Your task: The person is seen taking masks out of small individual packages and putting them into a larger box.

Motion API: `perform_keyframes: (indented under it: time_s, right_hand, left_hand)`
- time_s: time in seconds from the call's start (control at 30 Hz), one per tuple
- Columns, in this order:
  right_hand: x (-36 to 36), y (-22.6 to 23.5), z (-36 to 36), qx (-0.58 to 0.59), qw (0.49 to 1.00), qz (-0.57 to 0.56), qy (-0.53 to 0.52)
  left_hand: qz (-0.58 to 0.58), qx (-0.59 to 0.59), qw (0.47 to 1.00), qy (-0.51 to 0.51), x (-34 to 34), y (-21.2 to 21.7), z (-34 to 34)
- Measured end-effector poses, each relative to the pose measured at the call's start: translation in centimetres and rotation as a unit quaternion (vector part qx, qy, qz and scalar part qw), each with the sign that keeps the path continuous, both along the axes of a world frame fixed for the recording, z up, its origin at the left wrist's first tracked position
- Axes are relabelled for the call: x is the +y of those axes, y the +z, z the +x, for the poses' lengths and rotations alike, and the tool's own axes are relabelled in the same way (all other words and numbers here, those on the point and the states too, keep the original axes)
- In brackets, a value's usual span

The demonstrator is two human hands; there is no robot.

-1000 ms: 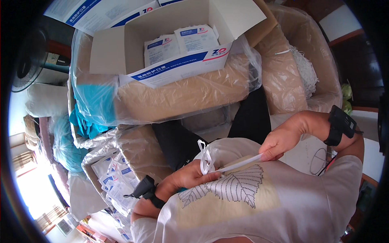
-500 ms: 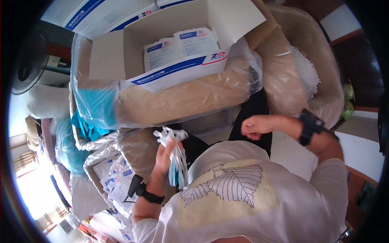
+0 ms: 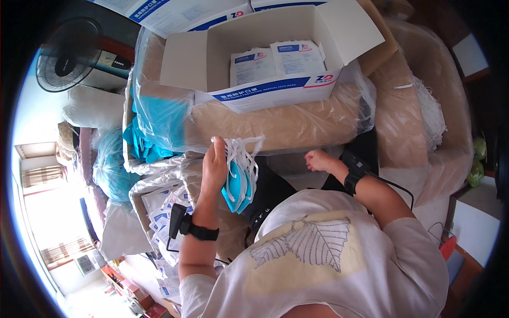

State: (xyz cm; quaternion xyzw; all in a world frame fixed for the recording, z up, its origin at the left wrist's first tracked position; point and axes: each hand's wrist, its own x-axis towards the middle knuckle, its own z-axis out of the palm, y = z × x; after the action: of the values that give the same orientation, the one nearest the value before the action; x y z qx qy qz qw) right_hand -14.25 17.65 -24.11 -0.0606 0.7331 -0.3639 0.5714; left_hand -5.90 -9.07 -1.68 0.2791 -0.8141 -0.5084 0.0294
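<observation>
The person's left hand is closed around a small stack of folded face masks, blue inside with white ear loops, held up just in front of the chest at about ten o'clock from the leaf print on the shirt. The loops stick up past the fingertips and the blue cups hang below the palm. The right hand is off at about two o'clock from that bunch, curled into a loose fist and holding nothing that I can make out; it touches none of the goods. Beyond both hands, at twelve o'clock, an open white cardboard carton with a blue stripe rests on a long beige bundle wrapped in clear plastic. Two flat white sealed packets lie side by side on the carton's floor, and most of its space stands unfilled, so I judge the packing has barely started. Down at eight o'clock a heap of similar white packets in a clear plastic bag sits beside the left forearm, and a pile of loose white ear loops lies at two o'clock. The masks in hand are not bagged, so much appears left.
</observation>
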Motion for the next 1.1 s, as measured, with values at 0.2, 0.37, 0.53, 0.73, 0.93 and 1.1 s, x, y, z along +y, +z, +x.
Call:
perform_keyframes:
  time_s: [0.2,0.37,0.53,0.73,0.93,1.1]
  right_hand:
    - [-3.7,10.9,4.5,-0.142,0.961,-0.23,0.06]
    - [-6.1,17.4,5.2,-0.133,0.912,-0.35,0.168]
    - [-7.0,22.4,4.4,-0.103,0.897,-0.4,0.157]
    - [-8.1,23.9,4.4,0.046,0.889,-0.456,0.019]
    - [-9.7,25.0,3.3,0.093,0.806,-0.577,-0.087]
    - [-10.6,25.8,2.4,0.172,0.75,-0.591,-0.241]
  left_hand:
    - [-0.311,0.104,0.944,-0.031,1.5,6.5,-1.3]
    - [-0.398,0.136,0.907,-0.032,1.4,11.5,-3.4]
    - [-0.329,0.195,0.923,0.047,1.1,13.4,-5.3]
    - [-0.149,0.218,0.959,0.107,0.7,11.8,-6.5]
    - [-0.024,0.201,0.962,0.184,1.5,9.5,-6.9]
    - [0.004,0.182,0.952,0.247,3.6,7.2,-5.8]
